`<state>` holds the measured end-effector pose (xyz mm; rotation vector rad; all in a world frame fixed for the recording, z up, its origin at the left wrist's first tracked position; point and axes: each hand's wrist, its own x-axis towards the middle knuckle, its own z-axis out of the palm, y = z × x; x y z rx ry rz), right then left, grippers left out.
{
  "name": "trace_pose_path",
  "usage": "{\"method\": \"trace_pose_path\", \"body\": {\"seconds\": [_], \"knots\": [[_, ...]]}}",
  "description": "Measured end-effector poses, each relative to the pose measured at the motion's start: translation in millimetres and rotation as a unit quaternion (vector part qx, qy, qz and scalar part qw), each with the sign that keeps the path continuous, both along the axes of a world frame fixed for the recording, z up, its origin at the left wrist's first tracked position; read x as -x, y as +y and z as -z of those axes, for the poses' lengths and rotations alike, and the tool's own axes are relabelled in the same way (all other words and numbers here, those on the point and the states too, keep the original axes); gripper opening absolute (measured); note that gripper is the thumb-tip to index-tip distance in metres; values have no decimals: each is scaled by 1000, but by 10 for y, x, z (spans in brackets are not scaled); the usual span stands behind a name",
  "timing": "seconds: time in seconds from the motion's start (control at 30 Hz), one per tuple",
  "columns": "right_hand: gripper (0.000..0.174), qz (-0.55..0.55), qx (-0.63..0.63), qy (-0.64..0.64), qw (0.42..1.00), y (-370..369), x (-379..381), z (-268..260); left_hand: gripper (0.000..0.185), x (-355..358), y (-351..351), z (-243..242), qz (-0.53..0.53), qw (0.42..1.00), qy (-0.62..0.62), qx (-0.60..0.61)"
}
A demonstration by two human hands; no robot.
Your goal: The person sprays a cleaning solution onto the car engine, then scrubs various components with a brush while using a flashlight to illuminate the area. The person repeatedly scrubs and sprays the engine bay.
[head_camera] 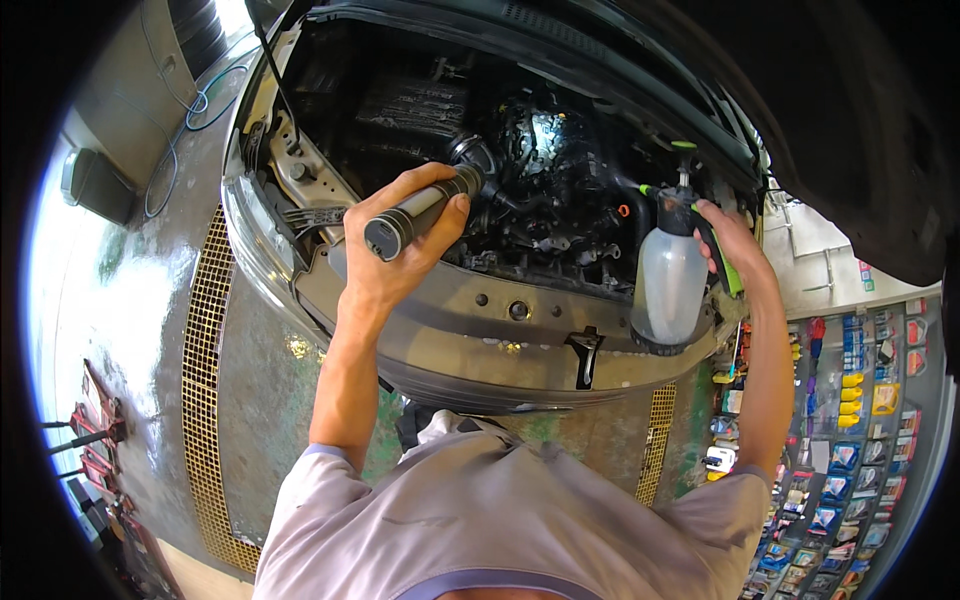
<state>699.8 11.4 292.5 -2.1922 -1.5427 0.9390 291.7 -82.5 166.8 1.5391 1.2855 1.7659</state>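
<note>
My left hand (pixel 397 240) grips a black cylindrical flashlight (pixel 427 206) pointed away from me into the engine bay. Its bright spot falls on wet-looking engine parts (pixel 546 135). In my right hand (pixel 731 236) is the handle of a pump spray bottle (pixel 669 289) with a translucent body, black collar and green trim. The bottle is upright above the car's front panel (pixel 450 300); whether its base touches is unclear. Its green nozzle (pixel 643 190) points left over the engine bay (pixel 555 217), with a faint mist before it.
The raised hood (pixel 840 112) hangs overhead at the right, and a thin prop rod (pixel 276 82) stands at the left. Yellow floor grating (pixel 202 390) runs beside the car. Red floor jacks (pixel 94 427) sit at far left, a hose (pixel 176 142) behind. Packaged goods (pixel 840 450) line the right.
</note>
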Motion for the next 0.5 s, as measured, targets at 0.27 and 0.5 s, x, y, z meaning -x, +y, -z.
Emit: {"method": "trace_pose_path", "body": {"seconds": [0.27, 0.5], "knots": [[51, 22, 68, -5, 997, -732, -72, -363, 30, -202, 93, -74, 40, 999, 23, 20], [55, 30, -14, 28, 999, -965, -154, -402, 27, -468, 36, -149, 48, 999, 20, 3]]}}
